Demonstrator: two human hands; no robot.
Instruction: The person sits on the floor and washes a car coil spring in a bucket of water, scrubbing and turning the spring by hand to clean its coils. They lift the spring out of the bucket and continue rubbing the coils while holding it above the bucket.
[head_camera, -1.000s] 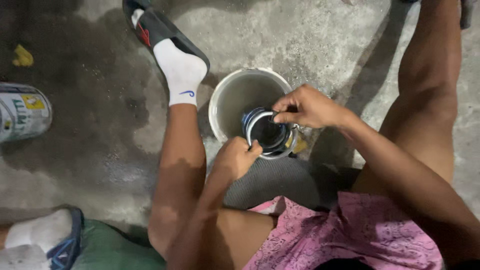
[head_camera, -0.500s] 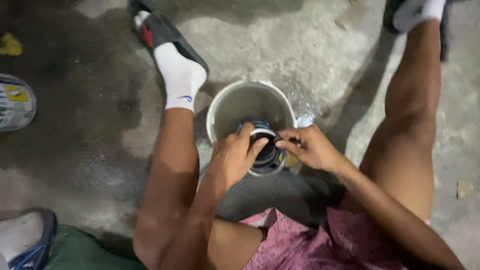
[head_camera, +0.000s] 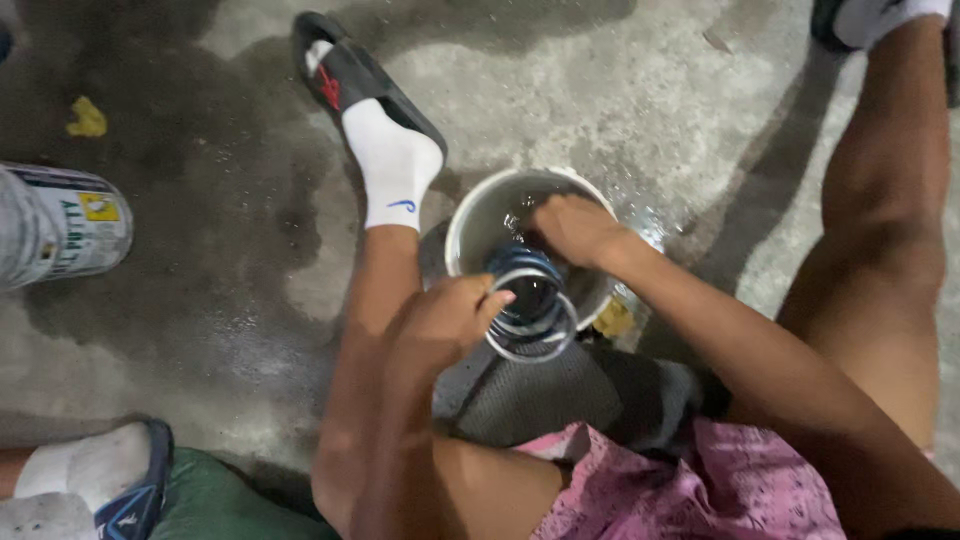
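My left hand (head_camera: 440, 322) grips a round dark part with shiny metal rims (head_camera: 532, 312) by its left edge and holds it over the near rim of a pale bucket (head_camera: 462, 232). My right hand (head_camera: 575, 230) reaches down into the bucket just behind the part. Its fingers are curled, and their tips are hidden below the part's far edge. Water glints inside the bucket. My bare left leg runs along the bucket's left side, and my right leg lies out to the right.
The concrete floor is wet and dark at the left. My left foot wears a white sock and black slipper (head_camera: 392, 160). A labelled can (head_camera: 60, 225) lies at far left, a yellow scrap (head_camera: 87, 118) behind it. Another person's socked foot (head_camera: 90, 480) is bottom left. A dark mesh mat (head_camera: 545, 395) and yellow sponge (head_camera: 615, 320) lie by the bucket.
My right hand has left the part's right rim and gone down into the bucket behind it. My left hand keeps its hold. The view has shifted slightly.
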